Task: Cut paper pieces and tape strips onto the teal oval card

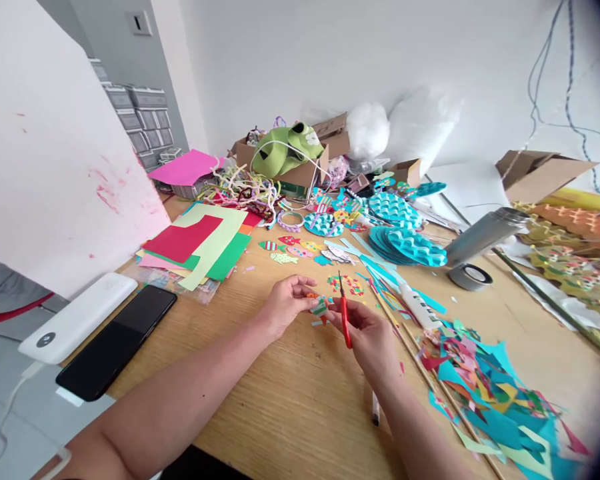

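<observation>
Bright, even light right across the scene, soft and diffuse, with the white wall (290, 60) close to washed out. No hard shadows: just faint, fuzzy shade on the tabletop (290, 400) beneath the left hand (285, 303) and right hand (370, 337). A pale highlight streaks the steel flask (485, 233). Dark vignetting bites into the right-hand corners, and straight lines bow toward the edges. The centre is crisp, while the paper scraps (500, 400) at lower right look slightly smeared.
</observation>
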Demonstrator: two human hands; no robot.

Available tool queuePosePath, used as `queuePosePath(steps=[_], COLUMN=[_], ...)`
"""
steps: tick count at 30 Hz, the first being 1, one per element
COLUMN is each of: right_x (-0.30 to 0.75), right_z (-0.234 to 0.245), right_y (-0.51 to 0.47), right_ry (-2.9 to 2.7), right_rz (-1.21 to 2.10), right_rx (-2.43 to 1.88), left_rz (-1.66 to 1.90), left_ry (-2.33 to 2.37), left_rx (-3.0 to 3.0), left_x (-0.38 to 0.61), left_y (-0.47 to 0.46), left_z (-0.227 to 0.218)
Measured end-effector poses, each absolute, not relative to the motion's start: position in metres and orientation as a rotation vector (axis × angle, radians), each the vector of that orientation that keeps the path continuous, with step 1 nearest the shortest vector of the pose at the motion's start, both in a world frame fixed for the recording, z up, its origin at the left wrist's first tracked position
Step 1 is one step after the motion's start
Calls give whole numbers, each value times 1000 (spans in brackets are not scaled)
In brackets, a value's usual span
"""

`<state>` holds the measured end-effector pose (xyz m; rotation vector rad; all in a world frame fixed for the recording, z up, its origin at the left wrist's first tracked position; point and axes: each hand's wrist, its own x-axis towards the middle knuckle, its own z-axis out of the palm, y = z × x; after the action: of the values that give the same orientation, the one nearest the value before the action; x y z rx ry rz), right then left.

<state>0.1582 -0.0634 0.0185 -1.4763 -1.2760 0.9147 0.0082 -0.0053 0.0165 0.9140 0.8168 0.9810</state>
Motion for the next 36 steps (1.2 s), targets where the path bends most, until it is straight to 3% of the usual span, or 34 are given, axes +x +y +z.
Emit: queuePosePath(steps=[13,20,25,28,32,36], right_x=[163,154,141,142,152,157], right_z=[12,15,26,29,22,14], right_y=[-60,-74,-83,-81,-71,-64], right_ry=[-1119,-2030,-2404,-2297,-1740,-1457], right_rz=[619,321,263,272,241,578], right_rx=[-1487,-1554,-1416,-1346,-1481,-1455], left_rz=[932,1359,1446,1370,1241,1073], left_ry=[877,1024,1018,971,884,819], left_rx=[999,741,749,839,1015,1225], left_x=[13,-1,-6,0,7,11], left_y=[-7,17,23,15,1,-11], left_z=[13,10,10,12,15,19])
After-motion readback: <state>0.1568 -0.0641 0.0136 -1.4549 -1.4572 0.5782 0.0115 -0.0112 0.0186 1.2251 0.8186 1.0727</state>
